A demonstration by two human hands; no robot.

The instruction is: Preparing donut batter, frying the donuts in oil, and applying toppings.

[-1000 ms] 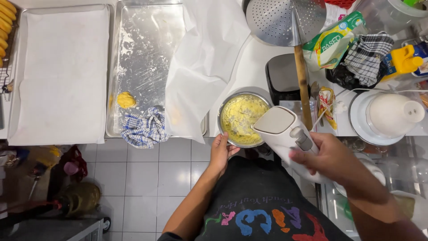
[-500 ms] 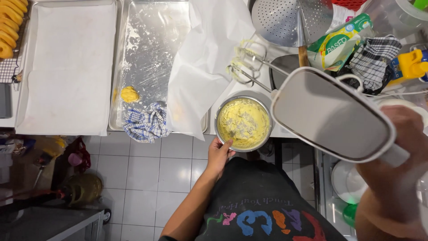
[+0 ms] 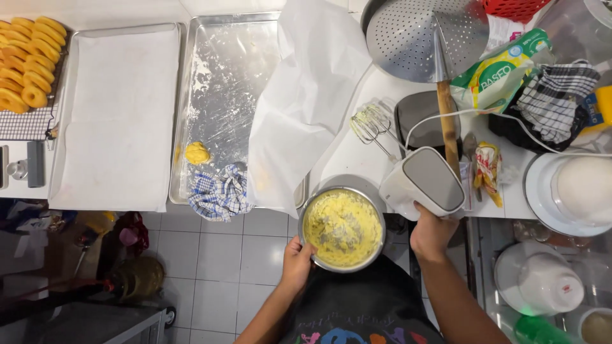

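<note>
We grip the steel bowl (image 3: 343,228) rim at seven o'clock with the left hand (image 3: 298,260), while the right hand (image 3: 432,230) clasps the white mixer (image 3: 424,183); we judge its coated beaters (image 3: 371,123) best kept over the bench (image 3: 357,156).

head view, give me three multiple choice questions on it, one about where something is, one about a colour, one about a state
1. Where does the small yellow dough lump lie?
A. on the bare metal tray
B. in the bowl
C. on the floor

2. What colour is the mixture in the metal bowl?
A. brown
B. pale yellow
C. green

3. What is the hand mixer doing?
A. standing in the bowl
B. lying on the counter beside the bowl under the right hand
C. hanging on a wall

Answers:
1 A, the lump sits near the tray's front edge by the checked cloth.
2 B, the batter is pale yellow; the left hand grips the rim.
3 B, its beaters point away from the bowl.
</note>
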